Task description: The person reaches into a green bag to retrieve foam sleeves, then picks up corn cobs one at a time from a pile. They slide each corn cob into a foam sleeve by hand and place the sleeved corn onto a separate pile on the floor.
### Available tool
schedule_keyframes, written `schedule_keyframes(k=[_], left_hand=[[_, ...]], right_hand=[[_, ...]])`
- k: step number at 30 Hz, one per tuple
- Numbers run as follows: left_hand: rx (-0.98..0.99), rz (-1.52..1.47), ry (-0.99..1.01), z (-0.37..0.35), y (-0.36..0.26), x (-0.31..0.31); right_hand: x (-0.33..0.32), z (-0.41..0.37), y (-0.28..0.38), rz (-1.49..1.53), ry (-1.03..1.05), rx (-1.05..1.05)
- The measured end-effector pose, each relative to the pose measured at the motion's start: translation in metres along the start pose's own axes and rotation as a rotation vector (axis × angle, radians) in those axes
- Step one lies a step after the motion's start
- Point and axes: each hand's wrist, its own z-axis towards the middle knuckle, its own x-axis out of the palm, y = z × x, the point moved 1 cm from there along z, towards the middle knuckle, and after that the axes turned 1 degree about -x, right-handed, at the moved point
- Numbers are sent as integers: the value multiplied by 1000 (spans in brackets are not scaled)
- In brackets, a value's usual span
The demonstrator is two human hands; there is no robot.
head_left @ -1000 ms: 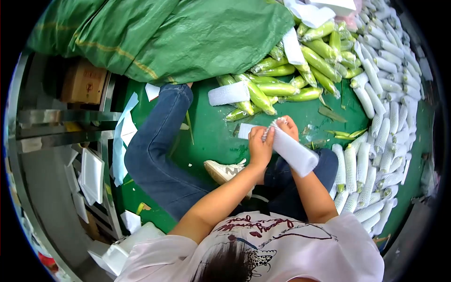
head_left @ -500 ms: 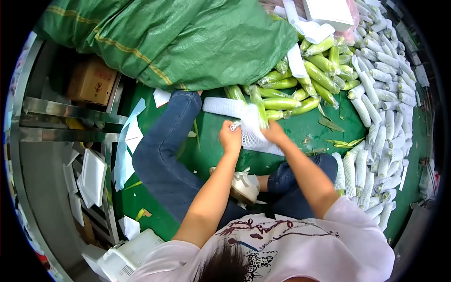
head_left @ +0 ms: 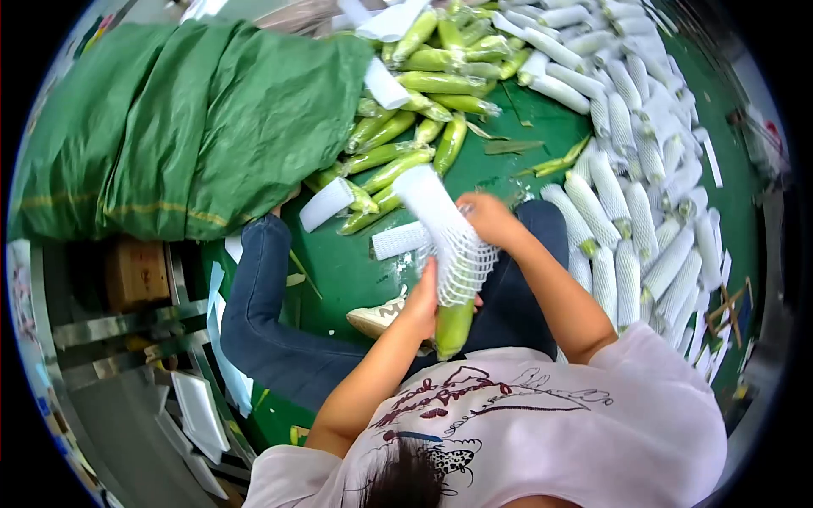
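My left hand [head_left: 423, 298] is wrapped round a green ear of corn [head_left: 455, 328], whose lower end sticks out toward my body. A white foam net sleeve [head_left: 461, 262] covers the upper part of the ear, its mesh stretched wide near the opening and narrow at the far end. At the sleeve's right side, my right hand [head_left: 491, 220] is closed on its mesh; the fingertips are partly hidden. Beyond both hands lies a pile of plastic-wrapped corn [head_left: 436, 82]. Loose flat foam sleeves lie near it, one a white foam sleeve [head_left: 326, 204] on the left.
A large green woven sack [head_left: 195, 127] bulges at the upper left. Rows of sleeved corn [head_left: 639, 220] cover the right side. Torn husk leaves [head_left: 555, 161] lie on the green floor [head_left: 517, 173]. A metal rack [head_left: 135, 339] with a cardboard box [head_left: 135, 273] stands at the left.
The ear of corn has come from the pile toward my body and now sits partly inside the foam sleeve. My left hand has shifted nearer to me. The camera view has turned right.
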Motion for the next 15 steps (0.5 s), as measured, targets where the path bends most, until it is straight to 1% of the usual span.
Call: schedule_keyframes(k=[2,3,4,5,6,7,8,10,11,12,13,14,15], left_hand=[[166,-116,-243,-14,3,-6],[180,-64,-176,-25,13,-22],[124,-45,-183,-37,23,-26],[-32,-110,-258,-53,41,-29],[32,-82,-242,-54,71,-50],[-152,-168,-271,-70,60,-36],[-142,-156,-238,-78,51,-25],[39,-148,-241,-78,49,-20],[150,-20,-282,-71,42,-12],[266,99,-328,-61,36,0],[297,177,-341,-45,28,10],[240,319,-339,-27,26,13],[236,465,-230,-3,27,5]], right_hand=[[36,-34,-28,96,141,71],[61,-51,-50,198,126,75],[79,-72,-66,293,101,87],[90,-98,-64,268,79,94],[96,-116,-58,236,63,111],[91,-128,-45,67,170,125],[81,-140,-26,-96,285,141],[47,-148,13,19,14,92],[44,-142,0,164,-150,-69],[32,-135,-2,364,-171,-114],[32,-122,1,623,-190,-89],[34,-110,5,885,-198,-55],[29,-102,0,826,-316,10]])
